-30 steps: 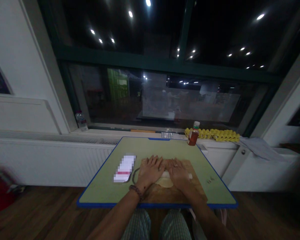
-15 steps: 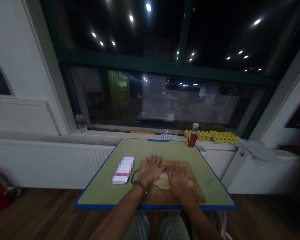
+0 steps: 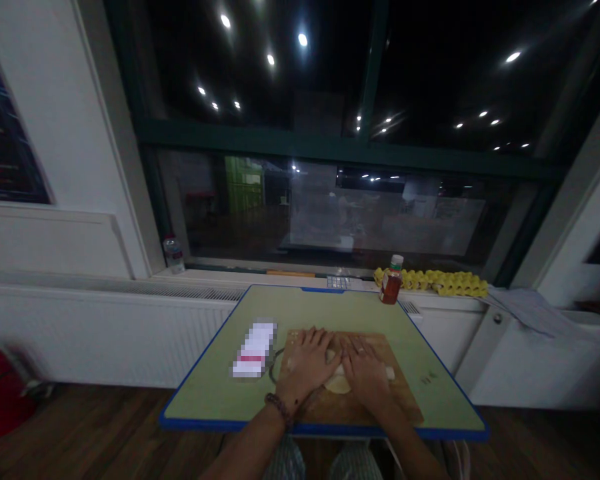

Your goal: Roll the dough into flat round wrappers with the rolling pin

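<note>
A pale rolling pin lies crosswise on a wooden board, its right end (image 3: 390, 373) sticking out past my right hand. My left hand (image 3: 310, 363) rests flat over the pin's left part, fingers spread forward, a beaded bracelet at the wrist. Palm down, my right hand (image 3: 364, 373) presses on the pin with straightened fingers, a ring on one of them. Between the hands a thin, pale piece of dough (image 3: 338, 385) shows on the board (image 3: 400, 403); the hands and pin hide part of it.
A phone (image 3: 254, 350) with a blurred-out screen lies left of the board on the green, blue-edged table (image 3: 210, 393). A bottle of red-brown liquid (image 3: 391, 283) stands at the back right. Yellow egg trays (image 3: 450, 281) and a water bottle (image 3: 173, 255) are on the sill.
The view has shifted slightly, so everything sits lower and further right. My right fingers are now stretched further forward over the pin, and less of the dough shows between my hands.
</note>
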`<state>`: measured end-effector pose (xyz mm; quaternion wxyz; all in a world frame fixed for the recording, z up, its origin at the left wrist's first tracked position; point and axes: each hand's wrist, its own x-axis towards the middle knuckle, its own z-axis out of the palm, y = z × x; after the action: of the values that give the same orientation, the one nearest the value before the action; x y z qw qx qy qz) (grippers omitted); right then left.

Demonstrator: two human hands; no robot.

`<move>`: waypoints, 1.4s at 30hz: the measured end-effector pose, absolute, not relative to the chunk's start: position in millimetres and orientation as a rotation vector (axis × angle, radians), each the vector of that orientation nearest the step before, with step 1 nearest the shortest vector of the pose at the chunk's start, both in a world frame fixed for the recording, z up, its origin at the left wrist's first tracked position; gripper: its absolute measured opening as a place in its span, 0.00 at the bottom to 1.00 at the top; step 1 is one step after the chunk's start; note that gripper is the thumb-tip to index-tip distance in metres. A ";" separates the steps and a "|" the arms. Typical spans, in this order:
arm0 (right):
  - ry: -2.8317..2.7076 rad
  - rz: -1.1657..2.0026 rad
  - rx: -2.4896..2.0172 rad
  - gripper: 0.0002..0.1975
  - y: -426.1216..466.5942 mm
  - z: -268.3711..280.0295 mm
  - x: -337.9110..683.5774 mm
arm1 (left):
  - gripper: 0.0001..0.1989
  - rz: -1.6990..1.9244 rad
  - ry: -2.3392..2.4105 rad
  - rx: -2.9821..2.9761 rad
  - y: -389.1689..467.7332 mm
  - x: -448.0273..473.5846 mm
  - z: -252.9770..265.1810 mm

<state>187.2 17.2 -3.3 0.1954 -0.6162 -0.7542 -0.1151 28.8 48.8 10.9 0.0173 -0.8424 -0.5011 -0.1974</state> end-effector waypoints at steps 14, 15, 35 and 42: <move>-2.344 0.056 -1.390 0.24 16.3 16.5 227.0 | 0.22 -0.790 -1.346 -2.805 60.8 -2.1 27.5; -2.322 0.057 -1.378 0.22 15.7 13.3 225.4 | 0.22 -0.855 -1.302 -2.814 58.7 -5.9 29.6; -1.651 -0.216 -1.746 0.14 19.1 -1.9 229.4 | 0.22 -0.548 -1.152 -3.122 52.8 -2.6 19.8; -1.637 -0.219 -1.770 0.13 19.3 -2.6 228.6 | 0.20 -0.610 -1.318 -3.133 58.1 -1.1 18.9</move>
<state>228.6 19.3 -2.6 0.3529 -0.6841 -0.6327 -0.0848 -1.1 58.1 18.9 -0.1550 -0.8963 -0.3771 -0.1745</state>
